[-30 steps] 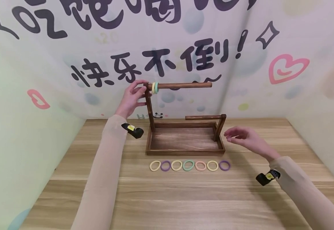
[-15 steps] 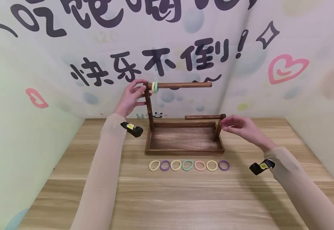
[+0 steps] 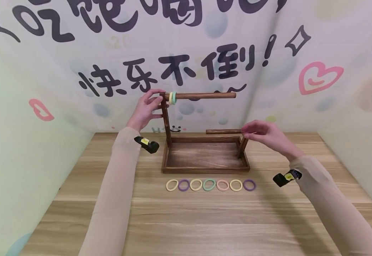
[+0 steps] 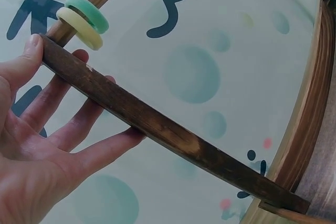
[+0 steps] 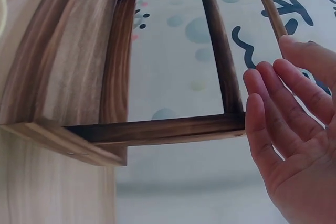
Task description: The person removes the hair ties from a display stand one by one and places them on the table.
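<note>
A dark wooden rack (image 3: 205, 169) stands on the table, with a tall post (image 4: 157, 124) at its left and a short post (image 3: 242, 146) at its right. My left hand (image 3: 145, 108) holds the top of the tall post, thumb on one side and fingers on the other. A yellow ring (image 4: 80, 29) and a green ring (image 4: 88, 13) hang on the upper bar (image 3: 205, 95) close to that post. Nothing hangs on the lower bar (image 3: 222, 131). My right hand (image 3: 264, 133) has its loosely bent fingers right at the short post's top, holding nothing; in the head view they cover that corner.
In front of the rack, several rings lie in a row on the wooden table (image 3: 186, 220), among them a purple ring (image 3: 249, 185), a pink ring (image 3: 222, 185) and a green ring (image 3: 209, 184). A printed cloth wall (image 3: 125, 42) rises behind.
From beside the rack's right end, my right hand has moved left and up to the top of the short post. My left hand and the rings have stayed in place.
</note>
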A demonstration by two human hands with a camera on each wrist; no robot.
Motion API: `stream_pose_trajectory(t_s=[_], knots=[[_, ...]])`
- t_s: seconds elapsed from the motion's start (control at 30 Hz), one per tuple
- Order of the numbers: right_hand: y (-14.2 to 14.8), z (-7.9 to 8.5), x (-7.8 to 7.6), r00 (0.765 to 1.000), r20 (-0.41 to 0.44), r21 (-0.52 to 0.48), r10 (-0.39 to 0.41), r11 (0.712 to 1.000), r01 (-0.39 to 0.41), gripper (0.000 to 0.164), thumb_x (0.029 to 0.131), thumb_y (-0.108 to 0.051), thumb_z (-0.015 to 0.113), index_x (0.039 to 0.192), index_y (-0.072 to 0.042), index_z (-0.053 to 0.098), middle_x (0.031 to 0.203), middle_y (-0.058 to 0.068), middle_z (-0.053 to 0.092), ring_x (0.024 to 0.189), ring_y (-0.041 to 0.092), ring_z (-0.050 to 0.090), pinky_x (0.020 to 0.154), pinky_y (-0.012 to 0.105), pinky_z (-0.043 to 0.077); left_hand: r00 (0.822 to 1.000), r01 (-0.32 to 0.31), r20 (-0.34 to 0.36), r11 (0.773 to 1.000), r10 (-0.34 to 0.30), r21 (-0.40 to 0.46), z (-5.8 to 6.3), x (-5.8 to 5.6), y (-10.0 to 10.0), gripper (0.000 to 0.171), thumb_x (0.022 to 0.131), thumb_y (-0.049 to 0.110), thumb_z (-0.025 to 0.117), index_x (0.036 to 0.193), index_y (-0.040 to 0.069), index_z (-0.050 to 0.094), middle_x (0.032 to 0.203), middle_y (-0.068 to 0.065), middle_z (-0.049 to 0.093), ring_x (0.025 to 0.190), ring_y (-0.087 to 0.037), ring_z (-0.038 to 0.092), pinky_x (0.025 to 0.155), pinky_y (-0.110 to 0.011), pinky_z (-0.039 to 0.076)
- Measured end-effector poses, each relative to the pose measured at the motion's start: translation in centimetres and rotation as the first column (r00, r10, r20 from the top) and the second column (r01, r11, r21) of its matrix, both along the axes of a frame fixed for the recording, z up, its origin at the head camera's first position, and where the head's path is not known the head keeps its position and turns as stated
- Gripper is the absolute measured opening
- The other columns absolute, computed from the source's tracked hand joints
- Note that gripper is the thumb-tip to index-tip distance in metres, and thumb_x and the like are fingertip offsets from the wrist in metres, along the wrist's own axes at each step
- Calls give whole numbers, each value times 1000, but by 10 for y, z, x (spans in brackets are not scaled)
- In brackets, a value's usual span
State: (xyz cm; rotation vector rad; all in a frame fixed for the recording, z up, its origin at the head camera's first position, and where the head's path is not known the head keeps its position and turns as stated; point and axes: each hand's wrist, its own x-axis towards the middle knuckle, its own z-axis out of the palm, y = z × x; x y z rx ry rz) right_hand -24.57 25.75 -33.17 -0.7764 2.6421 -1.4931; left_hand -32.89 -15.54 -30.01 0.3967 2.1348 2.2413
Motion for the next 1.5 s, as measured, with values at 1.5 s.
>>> stream_pose_trajectory(t_s=[1.5], knots=[[-65, 64, -50, 998, 6, -132, -62, 989, 62, 30, 90, -21, 72, 113, -3, 65, 107, 5, 69, 99, 16, 64, 87, 27, 46, 1000, 11, 4, 1000, -11, -8, 1, -1, -1, 21, 100, 19, 54, 121, 20, 58, 120, -12, 60, 104, -30, 63, 86, -59, 46]])
